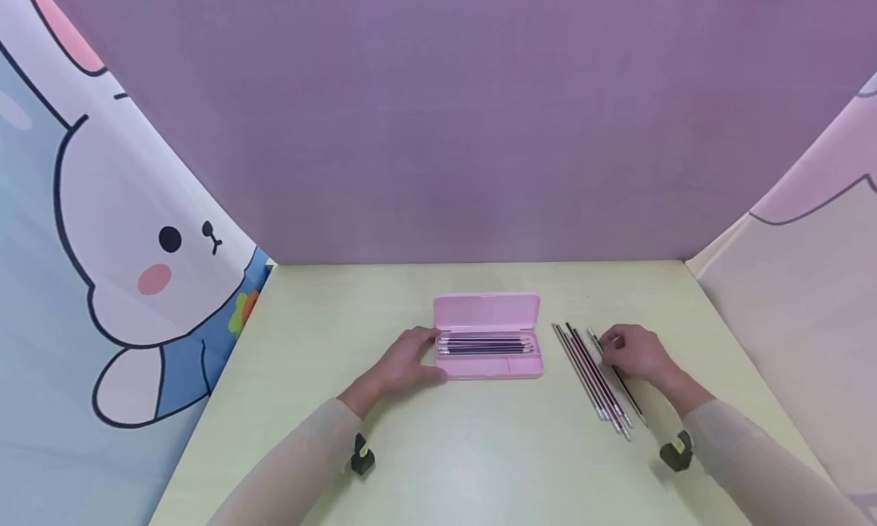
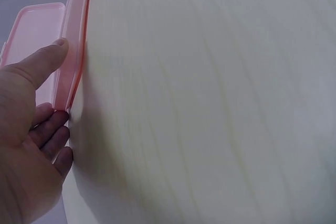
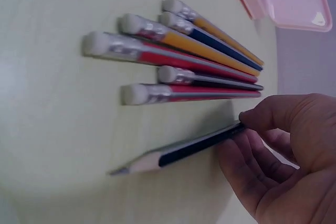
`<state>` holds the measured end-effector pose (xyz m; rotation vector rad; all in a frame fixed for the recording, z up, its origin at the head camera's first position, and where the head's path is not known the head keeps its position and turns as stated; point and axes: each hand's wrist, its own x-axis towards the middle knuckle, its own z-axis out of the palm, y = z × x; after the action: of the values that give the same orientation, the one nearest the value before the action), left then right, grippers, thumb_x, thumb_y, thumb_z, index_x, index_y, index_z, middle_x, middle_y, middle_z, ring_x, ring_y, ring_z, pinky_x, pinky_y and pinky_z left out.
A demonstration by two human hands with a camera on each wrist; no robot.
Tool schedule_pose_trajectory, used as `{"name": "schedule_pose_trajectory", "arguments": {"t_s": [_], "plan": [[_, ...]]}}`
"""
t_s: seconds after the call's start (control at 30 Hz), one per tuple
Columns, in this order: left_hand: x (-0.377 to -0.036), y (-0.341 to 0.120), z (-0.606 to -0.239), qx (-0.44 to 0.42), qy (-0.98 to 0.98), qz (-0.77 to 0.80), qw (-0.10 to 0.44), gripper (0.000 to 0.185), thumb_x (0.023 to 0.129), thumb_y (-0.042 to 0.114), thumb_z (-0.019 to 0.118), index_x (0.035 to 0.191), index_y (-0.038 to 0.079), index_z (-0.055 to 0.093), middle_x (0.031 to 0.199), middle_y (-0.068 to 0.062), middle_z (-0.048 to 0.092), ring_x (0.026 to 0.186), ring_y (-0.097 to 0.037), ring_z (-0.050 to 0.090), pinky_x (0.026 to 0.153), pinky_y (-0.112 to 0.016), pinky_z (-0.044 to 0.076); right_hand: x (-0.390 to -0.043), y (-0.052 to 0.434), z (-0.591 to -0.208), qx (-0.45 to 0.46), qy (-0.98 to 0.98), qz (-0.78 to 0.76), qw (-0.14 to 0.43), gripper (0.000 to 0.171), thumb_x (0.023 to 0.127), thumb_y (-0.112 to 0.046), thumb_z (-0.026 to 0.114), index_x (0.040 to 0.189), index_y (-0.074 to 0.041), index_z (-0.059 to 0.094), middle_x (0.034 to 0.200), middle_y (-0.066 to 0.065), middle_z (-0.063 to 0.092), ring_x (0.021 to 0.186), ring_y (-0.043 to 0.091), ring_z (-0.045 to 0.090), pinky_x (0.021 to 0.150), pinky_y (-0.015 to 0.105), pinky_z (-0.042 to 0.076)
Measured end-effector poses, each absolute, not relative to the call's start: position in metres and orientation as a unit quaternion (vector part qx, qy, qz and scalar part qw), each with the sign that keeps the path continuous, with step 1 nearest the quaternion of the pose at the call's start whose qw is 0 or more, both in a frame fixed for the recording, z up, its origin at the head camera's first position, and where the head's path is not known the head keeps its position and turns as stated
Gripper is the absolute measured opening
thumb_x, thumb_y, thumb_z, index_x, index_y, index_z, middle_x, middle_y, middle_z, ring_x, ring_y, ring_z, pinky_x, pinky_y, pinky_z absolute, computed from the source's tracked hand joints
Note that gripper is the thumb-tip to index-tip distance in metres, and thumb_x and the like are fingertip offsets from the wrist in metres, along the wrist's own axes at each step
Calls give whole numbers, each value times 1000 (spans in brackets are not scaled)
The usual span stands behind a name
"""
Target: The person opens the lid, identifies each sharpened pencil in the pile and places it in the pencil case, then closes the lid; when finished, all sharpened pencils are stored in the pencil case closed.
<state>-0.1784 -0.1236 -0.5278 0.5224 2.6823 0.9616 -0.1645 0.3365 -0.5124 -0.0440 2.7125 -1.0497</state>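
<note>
An open pink pencil case lies in the middle of the table with several pencils inside its tray. My left hand holds the case's left end, thumb on the rim and fingers against the side. To the right lies a row of loose pencils with eraser ends. My right hand pinches a dark pencil that lies beside the row, its sharpened tip pointing away from the case.
The pale yellow-green table is walled by a purple backdrop behind, a cartoon rabbit cloth on the left and another printed cloth on the right.
</note>
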Motion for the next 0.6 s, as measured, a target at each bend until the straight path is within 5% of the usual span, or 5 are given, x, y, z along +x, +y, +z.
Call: {"name": "schedule_pose_trajectory", "arguments": {"t_s": [0.27,0.6], "plan": [[-179,-124,-525,181,921,322,120,91,80,42,86,154,10,44,153,-10,51,144,-32,45,122,-51,35,-179,327,-483,-59,910,-400,90,32,93,-7,67,123,4,66,103,18,73,80,23,68,65,34,63],[-177,-124,-527,187,920,324,116,92,79,41,87,154,10,44,152,-10,52,142,-32,46,121,-53,36,-196,276,-454,-149,905,-394,60,21,92,-4,67,112,-5,75,96,9,73,79,17,62,65,25,56]]}}
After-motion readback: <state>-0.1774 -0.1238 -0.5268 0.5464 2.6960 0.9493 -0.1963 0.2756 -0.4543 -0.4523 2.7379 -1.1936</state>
